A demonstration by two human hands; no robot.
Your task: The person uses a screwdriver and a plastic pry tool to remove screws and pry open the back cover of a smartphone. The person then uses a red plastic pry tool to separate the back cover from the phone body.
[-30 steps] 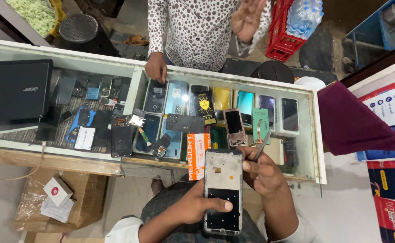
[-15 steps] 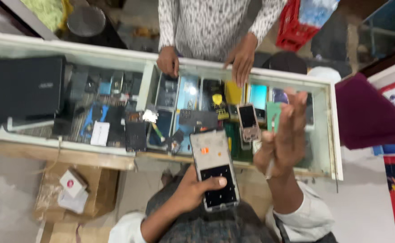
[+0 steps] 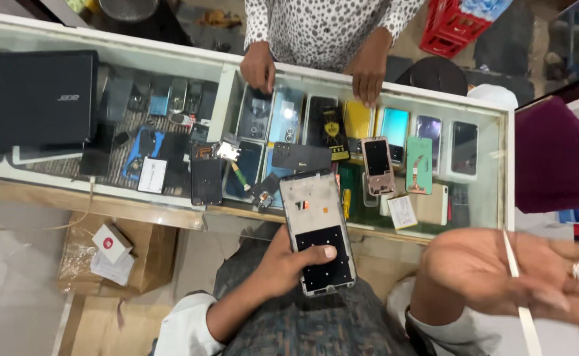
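Left grip (image 3: 289, 260) clamped on opened phone frame (image 3: 319, 231).
Right grip (image 3: 520, 277) spread apart, thin white strip (image 3: 519, 296) across it; glass desk (image 3: 230, 92) beyond both.

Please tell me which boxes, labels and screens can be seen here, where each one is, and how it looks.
Phone frame: in the left hand, grey top, black lower panel.
Closed laptop: counter's left end, black, rectangular.
Small box: on a cardboard carton below the counter, white, red dot.
White label: inside the glass case, rectangular.
Phone boxes: row inside the case, teal, yellow, dark.
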